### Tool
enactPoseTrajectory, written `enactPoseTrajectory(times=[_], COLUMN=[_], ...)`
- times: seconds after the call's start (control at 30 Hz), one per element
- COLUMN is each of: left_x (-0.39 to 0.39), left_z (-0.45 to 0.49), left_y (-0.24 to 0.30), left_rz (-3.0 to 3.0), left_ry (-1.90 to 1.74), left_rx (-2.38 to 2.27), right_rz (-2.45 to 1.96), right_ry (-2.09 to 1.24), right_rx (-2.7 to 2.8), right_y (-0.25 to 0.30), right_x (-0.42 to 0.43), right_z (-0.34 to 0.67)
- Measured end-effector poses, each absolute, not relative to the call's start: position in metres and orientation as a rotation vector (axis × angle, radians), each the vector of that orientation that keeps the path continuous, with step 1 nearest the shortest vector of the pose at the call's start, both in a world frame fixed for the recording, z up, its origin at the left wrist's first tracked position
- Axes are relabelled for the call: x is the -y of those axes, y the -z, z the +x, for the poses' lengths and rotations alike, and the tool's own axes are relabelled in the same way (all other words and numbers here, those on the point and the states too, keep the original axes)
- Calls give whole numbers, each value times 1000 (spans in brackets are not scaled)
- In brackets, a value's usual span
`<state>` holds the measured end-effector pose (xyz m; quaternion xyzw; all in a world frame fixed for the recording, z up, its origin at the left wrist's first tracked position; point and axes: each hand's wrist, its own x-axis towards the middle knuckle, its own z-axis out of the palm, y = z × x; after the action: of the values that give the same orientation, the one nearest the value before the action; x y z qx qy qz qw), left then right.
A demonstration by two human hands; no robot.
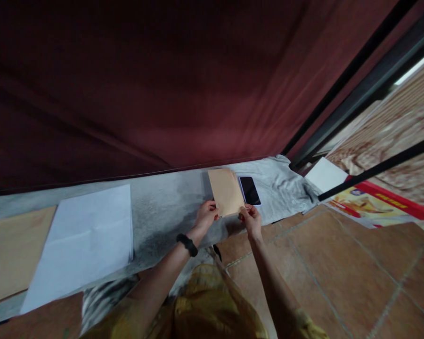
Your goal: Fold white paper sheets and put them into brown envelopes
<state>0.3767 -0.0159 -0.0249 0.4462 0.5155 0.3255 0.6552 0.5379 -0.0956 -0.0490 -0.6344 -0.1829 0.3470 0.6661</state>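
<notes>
A tan paper envelope is held between my two hands over the grey cloth. My left hand pinches its near left corner, thumb on top. At the near right corner, my right hand grips the paper between thumb and fingers. Just right of the envelope lies a phone with a dark screen and a pale purple edge. To the far left rests a stack of white paper, and beside it several larger tan envelopes or sheets; I cannot tell which.
A grey cloth covers the narrow surface. Behind it hangs a dark red curtain. Black metal bars rise at the right. A printed red and yellow carton lies on the brown tiled floor.
</notes>
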Motion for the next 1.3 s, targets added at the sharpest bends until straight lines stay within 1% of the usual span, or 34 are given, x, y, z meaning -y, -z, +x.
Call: enactPoseTrajectory(times=[0.27, 0.5, 0.73, 0.97, 1.3], left_x=[12, 10, 6, 14, 23], left_z=[388, 390, 394, 391, 391], left_y=[48, 56, 57, 53, 44], left_rz=[1091, 1175, 1277, 1417, 1587], left_ry=[-684, -650, -606, -578, -562], left_rx=[-1234, -1279, -1329, -1393, -1350], right_rz=[-1547, -1591, -1531, -1507, -1504], right_ry=[-725, -733, -822, -843, -843], right_rx=[410, 473, 447, 452, 420], right_y=[62, 67, 67, 73, 68], right_x=[104, 108, 110, 111, 114], right_z=[548, 555, 557, 558, 558])
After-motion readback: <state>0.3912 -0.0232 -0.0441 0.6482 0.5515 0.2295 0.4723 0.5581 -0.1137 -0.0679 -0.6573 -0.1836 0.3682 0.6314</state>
